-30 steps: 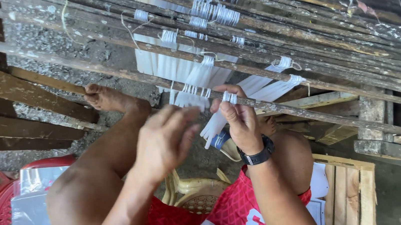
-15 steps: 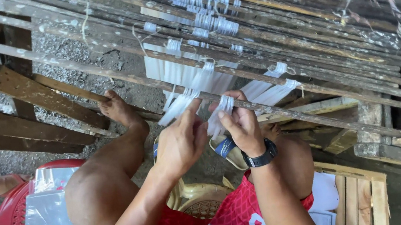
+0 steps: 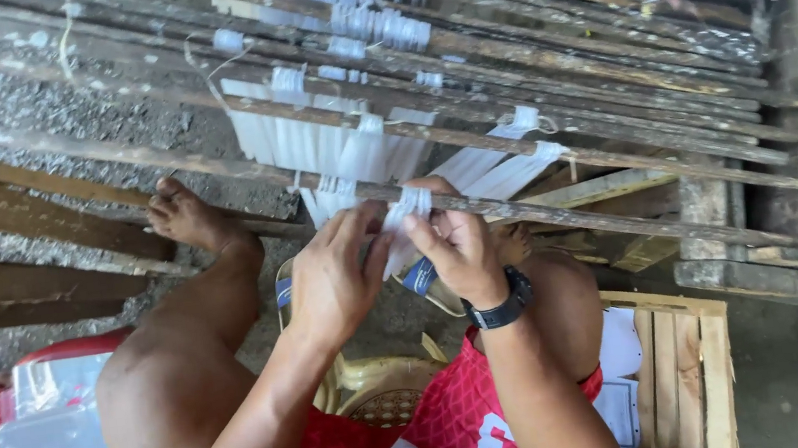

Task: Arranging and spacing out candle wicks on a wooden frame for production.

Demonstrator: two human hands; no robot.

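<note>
Fingers point(image 3: 369, 247) of two hands pinched on one white strip bundle point(image 3: 409, 205), one wooden slat point(image 3: 619, 221).

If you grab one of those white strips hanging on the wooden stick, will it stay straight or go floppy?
Probably floppy: the white strips drape and bend over the wooden stick. They look thin and light, so likely easy to lift. The bunch between the left hand and right hand folds where pinched, so it may crease.
</note>
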